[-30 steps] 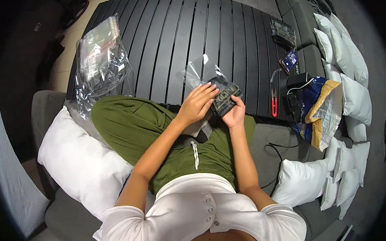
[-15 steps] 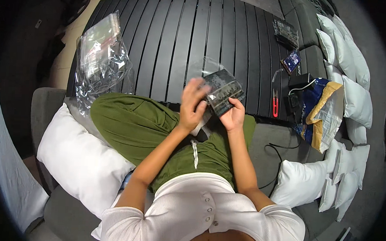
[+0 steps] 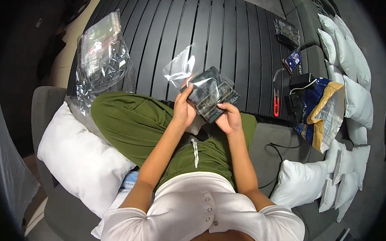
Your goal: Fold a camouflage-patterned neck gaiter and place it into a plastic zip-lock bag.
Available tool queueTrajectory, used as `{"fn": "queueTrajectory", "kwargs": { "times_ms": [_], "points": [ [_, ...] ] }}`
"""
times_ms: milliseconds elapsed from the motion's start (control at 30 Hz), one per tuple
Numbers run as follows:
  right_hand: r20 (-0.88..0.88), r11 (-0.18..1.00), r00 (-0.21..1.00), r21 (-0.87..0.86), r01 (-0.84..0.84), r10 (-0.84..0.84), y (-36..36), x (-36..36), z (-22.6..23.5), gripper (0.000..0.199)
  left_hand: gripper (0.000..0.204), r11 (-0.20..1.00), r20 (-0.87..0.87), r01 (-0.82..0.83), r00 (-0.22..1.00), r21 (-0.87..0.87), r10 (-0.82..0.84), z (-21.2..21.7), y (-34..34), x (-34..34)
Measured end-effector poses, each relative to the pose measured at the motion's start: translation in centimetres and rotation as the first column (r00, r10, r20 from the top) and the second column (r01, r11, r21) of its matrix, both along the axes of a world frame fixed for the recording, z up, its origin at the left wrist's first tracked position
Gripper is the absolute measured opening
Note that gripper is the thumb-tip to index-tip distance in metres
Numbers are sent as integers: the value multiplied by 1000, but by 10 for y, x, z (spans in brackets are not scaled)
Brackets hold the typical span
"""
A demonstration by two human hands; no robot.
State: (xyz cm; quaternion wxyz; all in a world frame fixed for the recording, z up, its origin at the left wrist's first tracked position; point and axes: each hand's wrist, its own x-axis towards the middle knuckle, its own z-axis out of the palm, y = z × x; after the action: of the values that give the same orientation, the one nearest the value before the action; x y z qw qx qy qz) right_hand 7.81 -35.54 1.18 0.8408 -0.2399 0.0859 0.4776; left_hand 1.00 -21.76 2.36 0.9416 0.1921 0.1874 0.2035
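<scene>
A dark, patterned flat packet [image 3: 211, 95] in clear plastic is held over my lap, tilted, at the near edge of the table. My left hand [image 3: 185, 109] grips its left edge, thumb on top and the other fingers partly hidden beneath. My right hand [image 3: 228, 120] is closed on its lower right corner, with the thumb pressed on the face. From the packet's upper left side a loose flap of clear plastic [image 3: 180, 68] sticks out over the table. What exactly lies inside the packet I cannot make out.
On the black slatted table [image 3: 162, 37], a pile of clear plastic bags [image 3: 102, 52] lies left. At right are similar dark packets [image 3: 287, 33], a small blue packet [image 3: 292, 61], red-handled thread snips [image 3: 276, 104] and a black box [image 3: 301, 81]. A blue-and-yellow sack [image 3: 322, 113] and white cushions [image 3: 300, 181] sit beyond.
My left hand, blurred above the packet before, now grips its left side. The packet has turned and shifted slightly left, and its clear flap spreads further to the left.
</scene>
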Motion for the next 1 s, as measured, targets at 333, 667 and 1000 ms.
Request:
{"fn": "queueTrajectory", "kwargs": {
  "times_ms": [333, 667, 1000],
  "points": [
    [111, 1000, 994, -1, 8, -8, -2, 3, 2, 42, 31, 976, -61, 153, 985, -156, -164, -11, -5, -12],
    [-14, 983, 994, -150, 108, -111, 10, -13, 4, 31, 35, 969, -28, 83, 995, -234, -92, -27, -6, -2],
    [69, 975, 980, -111, 194, -187, 12, -15, -5, 40, 20, 970, -55, 105, 991, -220, -120, -33, -4, -3]
  ]
}}
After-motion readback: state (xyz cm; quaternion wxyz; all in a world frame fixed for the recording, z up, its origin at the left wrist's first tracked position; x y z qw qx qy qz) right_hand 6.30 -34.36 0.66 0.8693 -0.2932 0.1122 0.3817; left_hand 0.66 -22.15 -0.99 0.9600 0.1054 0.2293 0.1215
